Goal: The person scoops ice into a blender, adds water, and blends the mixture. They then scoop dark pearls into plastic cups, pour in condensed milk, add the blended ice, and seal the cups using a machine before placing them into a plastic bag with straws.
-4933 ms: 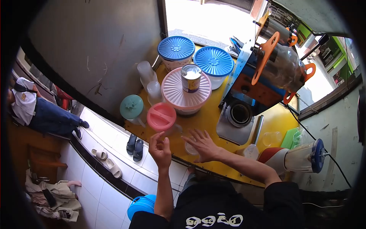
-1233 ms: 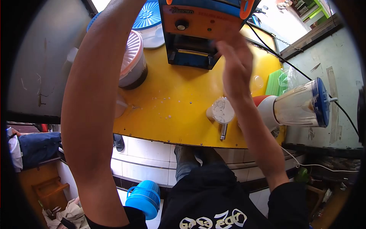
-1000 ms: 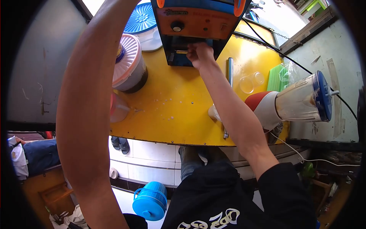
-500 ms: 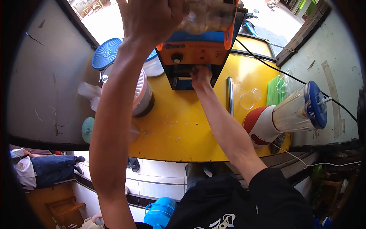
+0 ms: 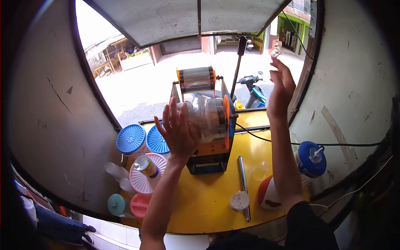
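On my feed: left hand (image 5: 179, 133), right hand (image 5: 280, 89) and both forearms bare; black sleeve (image 5: 310, 227) covers right upper arm.

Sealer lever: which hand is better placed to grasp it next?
Right, probably. The right hand is up, open and empty, about level with the lever and beside it. The left hand is lower, spread against the film roll.

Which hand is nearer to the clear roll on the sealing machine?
Left. The left hand is spread open at the left end of the clear roll; the right hand is raised, apart to its right.
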A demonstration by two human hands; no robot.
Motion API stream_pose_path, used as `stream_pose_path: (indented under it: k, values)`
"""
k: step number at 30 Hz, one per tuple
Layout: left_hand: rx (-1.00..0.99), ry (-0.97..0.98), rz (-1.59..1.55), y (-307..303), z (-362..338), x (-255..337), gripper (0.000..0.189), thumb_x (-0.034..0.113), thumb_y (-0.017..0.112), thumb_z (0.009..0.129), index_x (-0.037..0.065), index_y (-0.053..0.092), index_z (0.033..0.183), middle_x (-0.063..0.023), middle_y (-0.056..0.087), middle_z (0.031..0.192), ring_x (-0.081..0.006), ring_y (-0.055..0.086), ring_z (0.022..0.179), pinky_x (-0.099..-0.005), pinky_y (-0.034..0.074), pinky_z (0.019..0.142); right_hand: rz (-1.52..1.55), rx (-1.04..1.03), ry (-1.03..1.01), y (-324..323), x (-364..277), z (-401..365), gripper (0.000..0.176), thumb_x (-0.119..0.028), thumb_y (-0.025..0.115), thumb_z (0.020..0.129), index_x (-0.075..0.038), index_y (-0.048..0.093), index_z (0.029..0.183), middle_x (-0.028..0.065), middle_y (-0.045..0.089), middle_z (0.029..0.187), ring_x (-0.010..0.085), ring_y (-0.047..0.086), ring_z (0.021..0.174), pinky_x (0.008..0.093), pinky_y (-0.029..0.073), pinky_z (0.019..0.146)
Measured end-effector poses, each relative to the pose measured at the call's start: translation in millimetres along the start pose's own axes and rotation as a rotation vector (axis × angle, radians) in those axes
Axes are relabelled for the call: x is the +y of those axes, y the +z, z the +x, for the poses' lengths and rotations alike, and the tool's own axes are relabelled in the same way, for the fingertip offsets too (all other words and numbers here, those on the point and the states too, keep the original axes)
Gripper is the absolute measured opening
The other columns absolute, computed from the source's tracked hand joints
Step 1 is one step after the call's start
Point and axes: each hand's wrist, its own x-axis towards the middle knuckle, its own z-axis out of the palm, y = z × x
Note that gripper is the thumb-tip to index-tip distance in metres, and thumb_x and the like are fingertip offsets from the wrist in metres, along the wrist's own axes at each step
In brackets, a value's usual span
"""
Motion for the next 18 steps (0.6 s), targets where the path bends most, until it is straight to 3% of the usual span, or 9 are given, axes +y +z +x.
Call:
stream_pose_path:
  k: [2,4,5,6,8,11,12,14,18]
  values:
    - [0.005,0.007,0.026,4.1,-2.0,-2.5,0.04,0.023,0.036,0.08,0.011,0.042,0.118,-0.0113,0.032,0.132,-0.0263,0.024,0.124,-0.0484,0.001,0.102,0.004,-0.077,0.069,40.0,35.1,84.9,0.044,-0.02,0.05,0.078,0.004,0.048,0.115,0.0152,0.051,0.111,0.02,0.048,0.1,0.0323,0.03,0.092]
    - [-0.001,0.009,0.041,4.1,-4.7,-2.3,0.041,0.024,0.038,0.08,0.011,0.043,0.119,-0.0123,0.03,0.133,-0.0278,0.023,0.124,-0.0491,0.004,0.102,-0.113,-0.289,0.235,67.7,58.7,124.4,0.036,-0.024,0.05,0.079,0.002,0.055,0.104,0.0148,0.054,0.106,0.0189,0.048,0.101,0.0297,0.032,0.089]
    - [-0.027,0.001,0.053,3.9,-4.6,-3.0,0.041,0.025,0.04,0.08,0.012,0.044,0.119,-0.0132,0.029,0.134,-0.0294,0.023,0.124,-0.0498,0.006,0.101,-0.233,-0.35,0.241,76.0,83.5,140.1,0.033,-0.03,0.051,0.08,0.0,0.06,0.09,0.0118,0.06,0.09,0.0166,0.053,0.089,0.0273,0.036,0.082]
    - [-0.021,-0.005,0.08,4.2,-3.7,-4.3,0.041,0.025,0.04,0.08,0.012,0.044,0.119,-0.0132,0.029,0.134,-0.0294,0.023,0.124,-0.0498,0.006,0.101,0.1,-0.453,0.248,77.1,62.2,131.5,0.031,-0.031,0.052,0.08,-0.004,0.06,0.067,0.0061,0.057,0.063,0.0136,0.053,0.068,0.027,0.039,0.07]
    - [-0.015,-0.014,0.036,9.0,-7.1,-4.3,0.043,0.028,0.043,0.079,0.013,0.043,0.12,-0.0131,0.029,0.134,-0.0296,0.023,0.124,-0.0498,0.008,0.1,0.065,-0.457,0.239,73.3,46.4,123.4,0.035,-0.028,0.052,0.081,-0.007,0.052,0.054,0.0016,0.044,0.045,0.0121,0.044,0.046,0.0275,0.038,0.055]
    - [-0.004,0.001,0.044,8.5,-5.8,-5.8,0.045,0.031,0.044,0.078,0.014,0.042,0.12,-0.0136,0.03,0.133,-0.0296,0.023,0.124,-0.0494,0.005,0.1,-0.066,-0.397,0.107,33.1,4.8,47.8,0.043,-0.023,0.05,0.083,-0.007,0.039,0.045,-0.0002,0.034,0.039,0.0084,0.032,0.035,0.0261,0.031,0.042]
    - [0.001,0.01,0.029,6.9,-7.4,-5.7,0.045,0.031,0.043,0.079,0.014,0.043,0.12,-0.0139,0.031,0.133,-0.0296,0.023,0.124,-0.0494,0.004,0.1,-0.138,-0.289,0.116,6.5,-17.4,-8.7,0.04,-0.018,0.046,0.084,-0.006,0.04,0.047,-0.0002,0.034,0.04,0.0074,0.033,0.037,0.025,0.036,0.049]
    - [-0.015,-0.006,0.016,2.5,-12.8,-0.4,0.044,0.033,0.04,0.081,0.014,0.043,0.121,-0.0141,0.031,0.133,-0.0292,0.023,0.124,-0.0489,0.001,0.101,-0.103,-0.073,-0.253,-51.5,7.2,-126.8,0.032,-0.009,0.039,0.082,-0.006,0.042,0.05,0.0018,0.042,0.046,0.0087,0.038,0.04,0.0291,0.042,0.071]
    - [0.033,0.022,0.082,10.8,-11.3,-8.0,0.043,0.033,0.034,0.084,0.014,0.043,0.122,-0.0131,0.031,0.133,-0.0281,0.022,0.125,-0.0495,0.0,0.101,-0.267,-0.058,-0.17,-102.2,12.3,-258.1,0.032,-0.014,0.041,0.082,-0.007,0.042,0.051,0.0046,0.043,0.049,0.0123,0.045,0.047,0.0311,0.045,0.064]
